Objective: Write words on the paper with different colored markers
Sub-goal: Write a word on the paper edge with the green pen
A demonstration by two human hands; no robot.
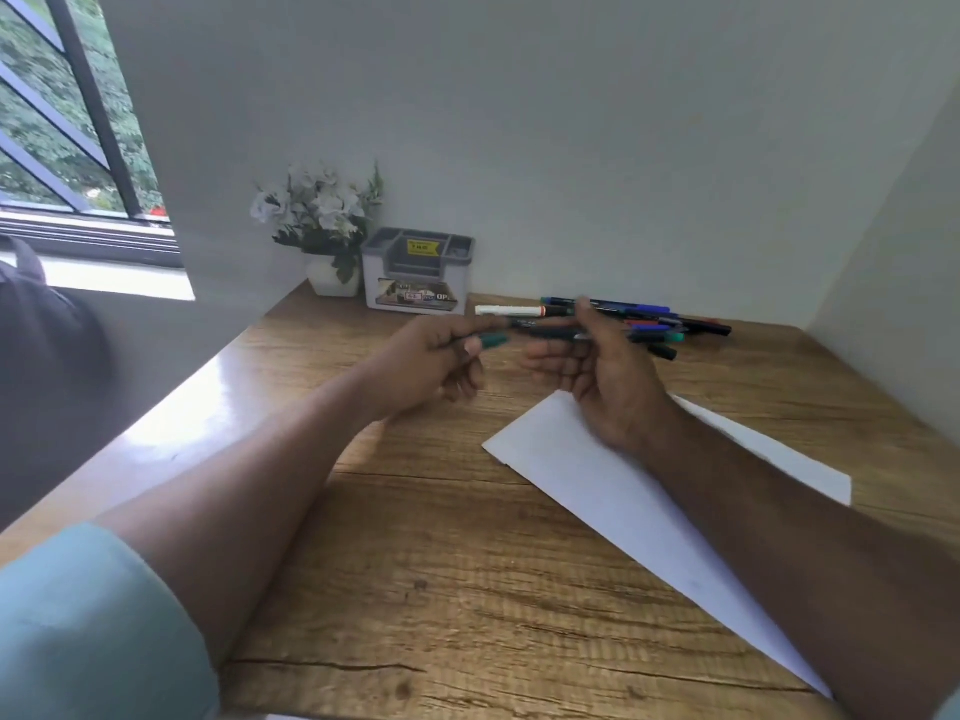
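The cap (492,340) could slip and roll off the desk (415,563), because the left hand (431,363) only pinches it with its fingertips. The ink could also smear on skin, since the marker (545,332) looks open now, though the blur makes it hard to be sure. Both arms reach forward over the desk, and the hands are close together, held up in the air. The left hand holds the green cap. The right hand (597,376) curls its fingers around the dark marker. The paper (597,485) lies flat under the right hand and arm, with no words that I can see. The other markers (654,324) lie in a pile just behind the right hand.
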